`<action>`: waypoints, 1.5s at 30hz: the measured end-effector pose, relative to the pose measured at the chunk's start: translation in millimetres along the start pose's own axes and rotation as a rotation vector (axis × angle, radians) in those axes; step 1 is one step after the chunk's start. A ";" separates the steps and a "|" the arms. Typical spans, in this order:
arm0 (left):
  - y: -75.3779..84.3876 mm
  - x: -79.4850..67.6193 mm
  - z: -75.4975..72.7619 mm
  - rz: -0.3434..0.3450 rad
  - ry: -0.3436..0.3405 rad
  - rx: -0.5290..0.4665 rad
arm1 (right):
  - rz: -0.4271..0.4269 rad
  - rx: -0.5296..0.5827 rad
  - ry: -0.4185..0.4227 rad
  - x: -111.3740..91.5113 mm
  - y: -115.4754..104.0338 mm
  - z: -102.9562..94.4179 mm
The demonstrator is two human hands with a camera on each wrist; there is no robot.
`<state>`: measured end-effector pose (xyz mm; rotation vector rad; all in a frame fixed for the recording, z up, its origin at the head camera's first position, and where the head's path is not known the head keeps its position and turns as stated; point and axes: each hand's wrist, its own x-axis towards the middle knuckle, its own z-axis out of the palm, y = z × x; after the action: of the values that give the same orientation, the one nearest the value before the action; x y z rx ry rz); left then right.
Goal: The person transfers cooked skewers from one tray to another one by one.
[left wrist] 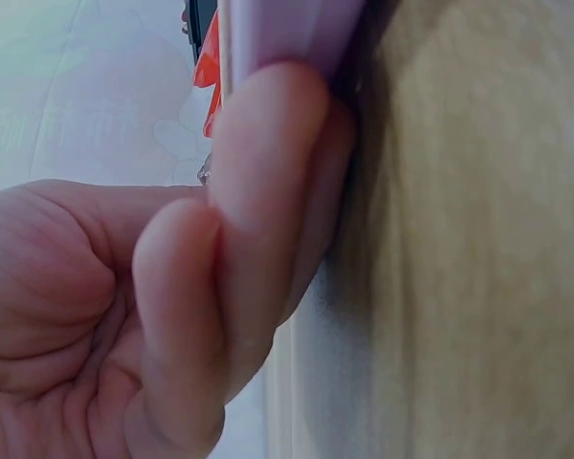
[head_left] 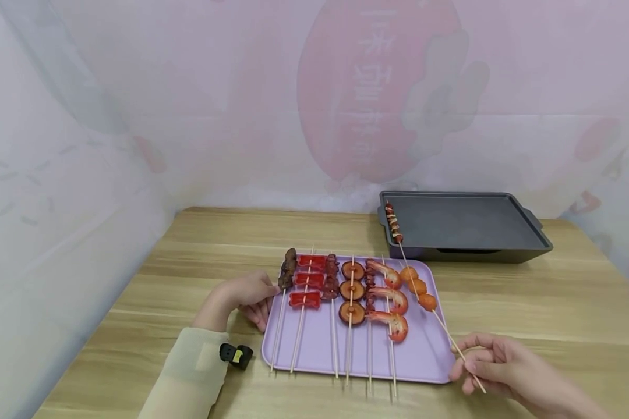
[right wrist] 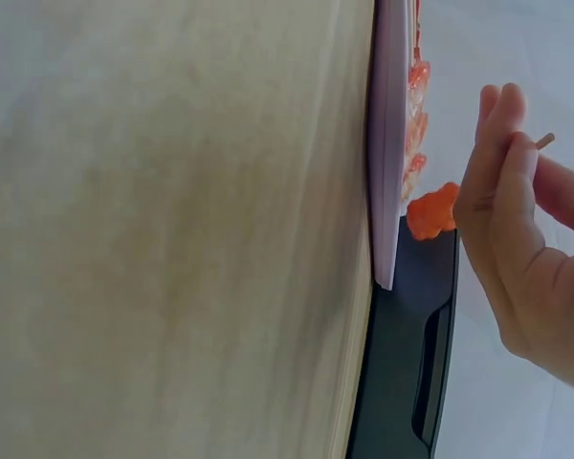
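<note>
A lilac tray [head_left: 359, 355] lies on the wooden table, bearing a row of food skewers. My left hand [head_left: 251, 297] grips its left rim, thumb on top by the dark meat skewer [head_left: 287, 270], fingers against the side; the left wrist view shows those fingertips on the tray wall [left wrist: 287, 33]. My right hand [head_left: 495, 364] pinches the lower stick of an orange ball skewer [head_left: 427, 301] between thumb and fingers, just off the tray's front right corner. The skewer slants up and left over the tray; in the right wrist view an orange ball [right wrist: 432, 212] stands out beyond the tray edge.
At the back right stands a dark grill pan [head_left: 466, 221] with a sausage skewer [head_left: 393, 224] on its left side, its stick crossing toward the orange balls. Red bone-shaped pieces [head_left: 309, 280], mushroom slices [head_left: 352, 290] and shrimp [head_left: 393, 299] lie on the tray. A printed cloth backs the table.
</note>
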<state>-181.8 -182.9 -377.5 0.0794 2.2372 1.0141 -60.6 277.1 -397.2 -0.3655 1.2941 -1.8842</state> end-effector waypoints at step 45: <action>0.0 -0.2 0.2 -0.009 0.001 -0.010 | 0.027 -0.292 0.416 57.9 -51.2 0.3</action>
<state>-181.5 -182.9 -377.5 0.0640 2.2312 1.0203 -120.2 241.5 -363.4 -0.1009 1.8505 -1.8081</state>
